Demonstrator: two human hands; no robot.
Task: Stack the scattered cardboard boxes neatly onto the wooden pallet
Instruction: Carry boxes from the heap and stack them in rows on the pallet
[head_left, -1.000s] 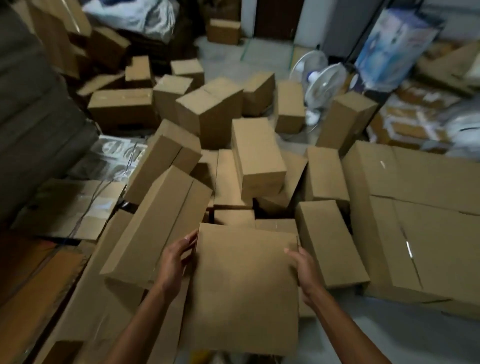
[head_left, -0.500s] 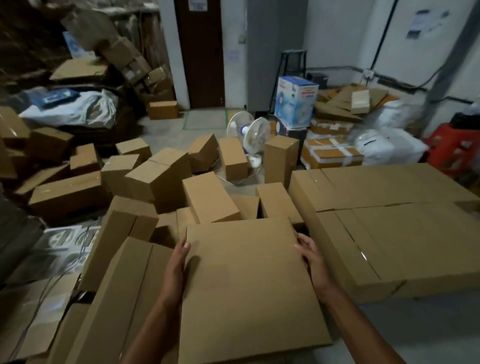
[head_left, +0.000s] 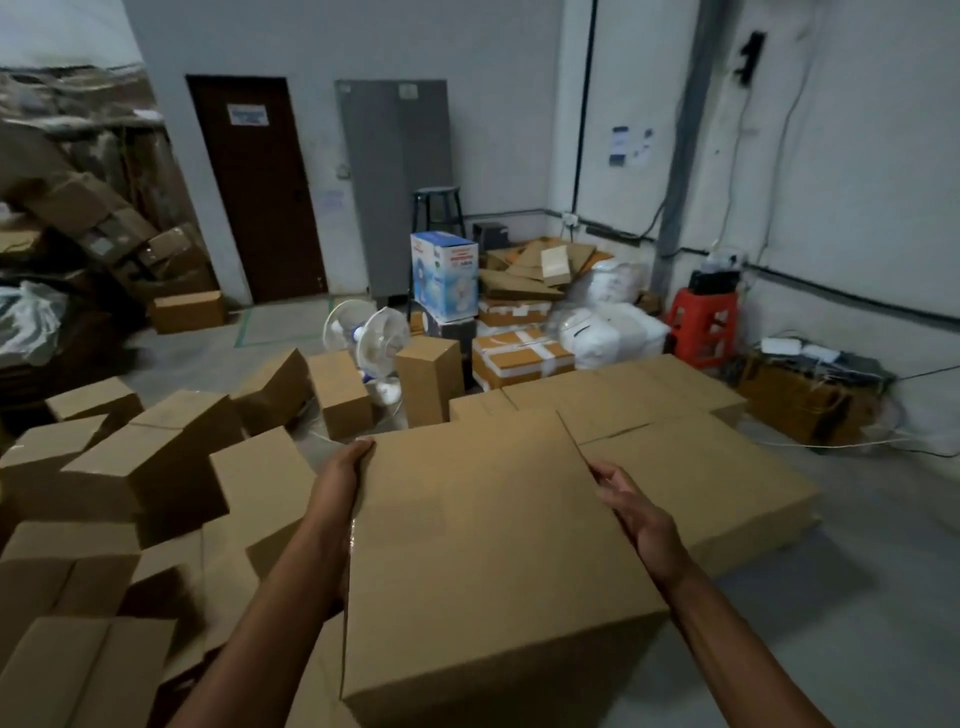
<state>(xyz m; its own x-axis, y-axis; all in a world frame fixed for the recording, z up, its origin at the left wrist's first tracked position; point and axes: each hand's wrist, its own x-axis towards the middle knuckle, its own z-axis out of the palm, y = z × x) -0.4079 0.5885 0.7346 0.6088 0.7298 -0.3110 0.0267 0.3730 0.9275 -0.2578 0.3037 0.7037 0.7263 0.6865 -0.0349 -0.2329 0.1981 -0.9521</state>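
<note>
Large cardboard box (head_left: 493, 545) being held up between both hands, left hand (head_left: 343, 478) curling fingers over its far left corner, right hand (head_left: 631, 512) gripping its right edge, low layer of boxes (head_left: 691, 415) lying just behind it, scattered boxes (head_left: 156, 457) lying at left on the floor (head_left: 857, 597).

Dim, flat indoor light, brightest on the white wall (head_left: 857, 182) toward two o'clock. Deep shadow among the boxes (head_left: 156, 467) at nine o'clock. Soft motion blur throughout; wide-angle bending at the edges.
</note>
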